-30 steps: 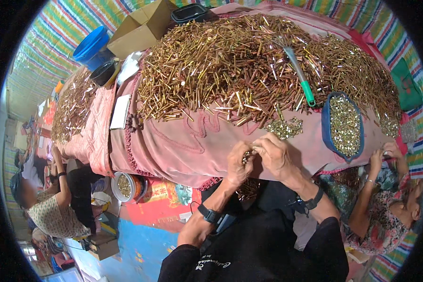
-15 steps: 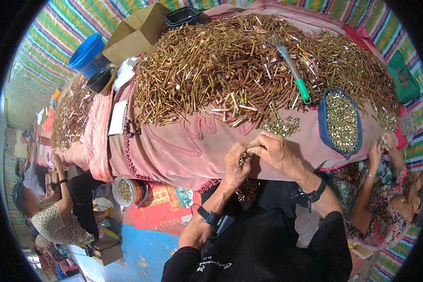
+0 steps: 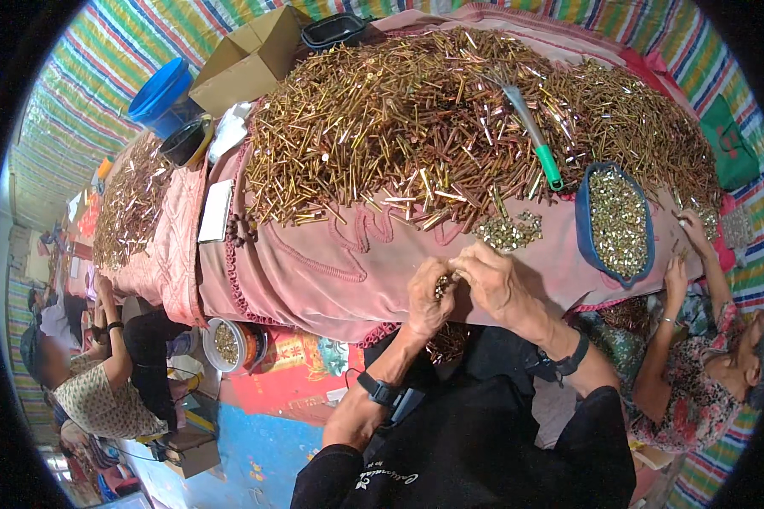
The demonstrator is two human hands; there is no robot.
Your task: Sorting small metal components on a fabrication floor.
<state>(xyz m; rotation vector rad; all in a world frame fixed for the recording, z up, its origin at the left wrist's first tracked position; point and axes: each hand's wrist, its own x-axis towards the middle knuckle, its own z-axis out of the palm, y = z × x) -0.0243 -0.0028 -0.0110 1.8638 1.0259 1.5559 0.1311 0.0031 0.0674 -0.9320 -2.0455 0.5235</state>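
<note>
My left hand [image 3: 430, 301] is curled closed around a small bunch of brassy metal pieces, whose ends [image 3: 442, 286] show beside the thumb. Against it, my right hand [image 3: 490, 276] pinches with thumb and forefinger at the top of that bunch; what lies between those fingertips is too small to make out. Both hands are over the near edge of the pink cloth [image 3: 306, 263]. Just beyond them is a small heap of tiny shiny nut-like pieces [image 3: 511, 231]. Behind spreads a big pile of thin brass-coloured metal rods [image 3: 356, 127], some with flat heads.
Right of my hands stands a blue tub [image 3: 581, 229] of small metal pieces. A green-handled tool [image 3: 549, 165] lies on the pile. At far left are a cardboard box [image 3: 233, 72] and blue bucket [image 3: 157, 97]. Co-workers sit at right [image 3: 683, 373] and left [image 3: 102, 382].
My hands stay together at the cloth's edge, the right fingers shifting slightly against the left. At right, the co-worker's far hand has reached farther back toward the pile.
</note>
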